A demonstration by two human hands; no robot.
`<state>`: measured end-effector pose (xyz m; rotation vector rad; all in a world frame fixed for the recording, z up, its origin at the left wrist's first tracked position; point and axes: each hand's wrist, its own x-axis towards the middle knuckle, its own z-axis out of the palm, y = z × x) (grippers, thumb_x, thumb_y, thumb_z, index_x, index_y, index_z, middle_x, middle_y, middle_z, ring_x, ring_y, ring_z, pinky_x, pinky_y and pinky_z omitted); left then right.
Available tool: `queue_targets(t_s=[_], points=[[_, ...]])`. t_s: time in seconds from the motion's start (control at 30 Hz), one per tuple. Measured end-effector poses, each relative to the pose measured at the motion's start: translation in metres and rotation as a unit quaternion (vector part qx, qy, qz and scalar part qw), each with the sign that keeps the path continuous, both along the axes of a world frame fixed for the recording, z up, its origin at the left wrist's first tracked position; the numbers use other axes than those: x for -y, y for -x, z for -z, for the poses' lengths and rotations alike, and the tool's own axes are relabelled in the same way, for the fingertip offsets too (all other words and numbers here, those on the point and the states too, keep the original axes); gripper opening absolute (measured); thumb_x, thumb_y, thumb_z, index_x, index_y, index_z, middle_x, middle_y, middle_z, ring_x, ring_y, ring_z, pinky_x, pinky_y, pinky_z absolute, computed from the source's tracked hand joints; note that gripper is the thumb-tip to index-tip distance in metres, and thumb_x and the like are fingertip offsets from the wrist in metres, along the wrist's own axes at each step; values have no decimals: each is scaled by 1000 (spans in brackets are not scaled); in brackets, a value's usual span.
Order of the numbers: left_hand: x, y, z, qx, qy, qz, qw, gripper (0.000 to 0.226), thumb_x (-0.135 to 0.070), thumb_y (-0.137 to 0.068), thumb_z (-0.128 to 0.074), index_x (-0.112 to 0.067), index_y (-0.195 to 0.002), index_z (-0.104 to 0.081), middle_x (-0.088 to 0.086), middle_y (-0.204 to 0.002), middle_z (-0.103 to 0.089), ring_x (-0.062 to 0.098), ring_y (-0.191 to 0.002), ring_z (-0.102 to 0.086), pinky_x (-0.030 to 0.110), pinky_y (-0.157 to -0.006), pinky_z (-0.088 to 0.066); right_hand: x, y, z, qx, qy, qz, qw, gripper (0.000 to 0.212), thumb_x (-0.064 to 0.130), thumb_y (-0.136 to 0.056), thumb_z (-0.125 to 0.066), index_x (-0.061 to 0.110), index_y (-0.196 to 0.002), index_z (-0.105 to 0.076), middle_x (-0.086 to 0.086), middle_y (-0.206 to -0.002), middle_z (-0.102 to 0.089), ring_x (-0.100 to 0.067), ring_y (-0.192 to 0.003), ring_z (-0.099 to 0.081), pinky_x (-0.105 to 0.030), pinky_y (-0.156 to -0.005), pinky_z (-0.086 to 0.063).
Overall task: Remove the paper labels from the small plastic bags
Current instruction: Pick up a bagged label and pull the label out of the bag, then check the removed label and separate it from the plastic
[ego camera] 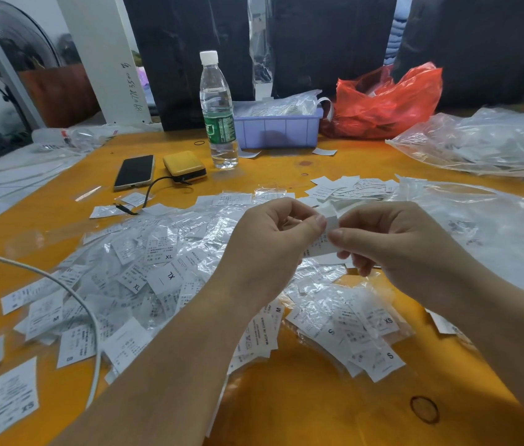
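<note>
My left hand and my right hand are raised over the middle of the orange table, pinching one small bagged white label between thumbs and forefingers. Whether the paper has come out of its clear bag cannot be told. Below and to the left spreads a heap of small plastic bags with size labels. A smaller heap of bagged labels lies under my right wrist. A stack of loose white paper labels sits beyond my hands.
A water bottle, phone and yellow power bank stand at the back. Behind them are a lilac bin and a red plastic bag. Large clear bags fill the right side. A white cable crosses the left.
</note>
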<state>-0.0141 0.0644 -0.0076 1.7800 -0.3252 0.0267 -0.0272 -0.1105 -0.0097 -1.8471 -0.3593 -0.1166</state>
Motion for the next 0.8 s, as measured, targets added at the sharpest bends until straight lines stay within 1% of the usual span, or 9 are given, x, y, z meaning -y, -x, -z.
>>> queue_targets(t_s=[0.07, 0.17, 0.27, 0.37, 0.47, 0.53, 0.57, 0.7, 0.8], points=[[1, 1, -1, -2, -1, 5, 1000, 11, -28, -90, -68, -22, -81, -71, 3, -81, -69, -1, -68, -63, 13, -58, -49, 0, 0, -1, -2, -4, -4, 1000, 11, 23, -81, -72, 13, -75, -73, -2, -61, -63, -13, -53, -53, -24, -49, -44], [1, 1, -1, -9, 0, 11, 1000, 11, -29, -90, -68, -20, -83, -72, -1, -78, -68, -3, -67, -62, 13, -59, -49, 1, 0, -2, 12, 5, 1, 1000, 24, 37, -70, -72, 13, -71, -71, 1, -58, -59, -11, -51, -51, -21, -47, -43], [1, 1, -1, -13, -6, 15, 1000, 13, -33, -89, -68, -21, -84, -71, -6, -77, -68, -3, -69, -62, 15, -62, -50, 1, 0, -3, 23, 12, 6, 1000, 27, 37, -71, -73, 11, -70, -69, 3, -56, -57, -8, -49, -49, -20, -47, -42], [1, 1, -2, -17, -8, 10, 1000, 13, -31, -91, -66, -20, -85, -71, -2, -83, -69, 0, -73, -62, 15, -63, -49, 1, 0, -3, 12, -2, 12, 1000, 30, 41, -68, -74, 11, -69, -68, 0, -55, -56, -11, -49, -49, -22, -46, -42], [1, 1, -2, -20, -19, 2, 1000, 16, -31, -93, -63, -22, -83, -71, 1, -86, -69, 9, -78, -61, 13, -62, -48, 2, -1, -4, -22, -31, 10, 999, 19, 32, -78, -71, 16, -67, -71, -4, -58, -59, -15, -51, -50, -27, -48, -43], [1, 1, -2, -21, -22, 2, 1000, 19, -32, -94, -62, -21, -82, -71, 1, -84, -67, 9, -77, -59, 12, -60, -48, 3, -2, -3, -32, -43, 12, 998, 18, 17, -86, -67, 16, -68, -72, -5, -59, -60, -14, -52, -50, -27, -48, -43], [2, 1, -2, -21, -22, 5, 1000, 19, -32, -94, -62, -20, -82, -71, 0, -83, -67, 7, -74, -58, 11, -59, -47, 3, -2, -2, -32, -41, 10, 999, 16, 16, -85, -68, 14, -69, -72, -4, -59, -60, -14, -52, -51, -26, -48, -43], [2, 2, -3, -1, -24, 8, 1000, 17, -30, -92, -65, -19, -81, -72, 2, -78, -66, 4, -69, -59, 8, -57, -44, 1, 0, -3, -25, -20, 8, 999, 17, 30, -71, -73, 13, -71, -71, 0, -58, -60, -12, -51, -51, -22, -47, -44], [-1, -1, -3, 4, -36, -27, 999, 14, -29, -92, -65, -22, -81, -71, -4, -76, -66, 9, -74, -59, 7, -54, -43, 8, -4, -5, -9, 4, 72, 997, 11, 23, -82, -73, 15, -74, -71, 3, -59, -62, -10, -53, -54, -26, -51, -47]])
